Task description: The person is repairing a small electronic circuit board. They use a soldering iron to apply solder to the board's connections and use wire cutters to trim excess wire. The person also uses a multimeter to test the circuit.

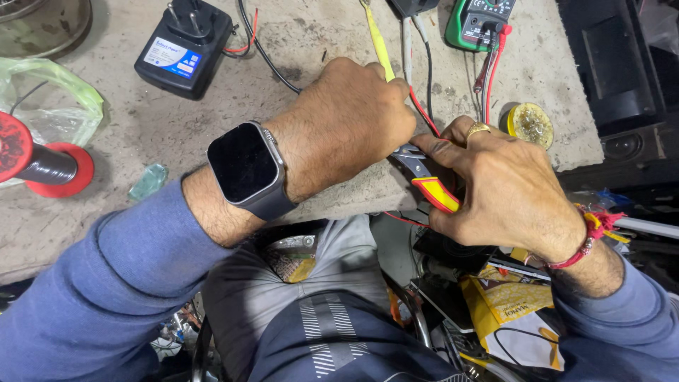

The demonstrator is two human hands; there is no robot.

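At bench centre, left hand point(346, 120) is fisted around a red wire point(423, 113), fingers curled tight, gripping it alongside a yellow-handled tool point(378, 42) that runs to the far edge. Right hand point(502, 187) is clamped on the red-and-yellow handles of pliers point(424, 180), fingers wrapped, thumb along the top. Plier jaws sit right at the left knuckles where the red wire comes out; can't tell if the jaws are actually biting it, the hands hide that.

Around it: black power adapter point(185, 46) far left, green multimeter point(477, 21) far right with red lead hanging down, round yellow tin point(530, 124) just beyond the right hand, red spool point(42, 163) at left edge, smartwatch point(247, 170) on the left wrist.

Risks, my read:
- jaws are very near the left fingers, so a slip could pinch skin
- too much squeeze likely cuts the conductor, not only the insulation
- black cable point(269, 60) runs under the left hand and could get snagged when the wire is pulled
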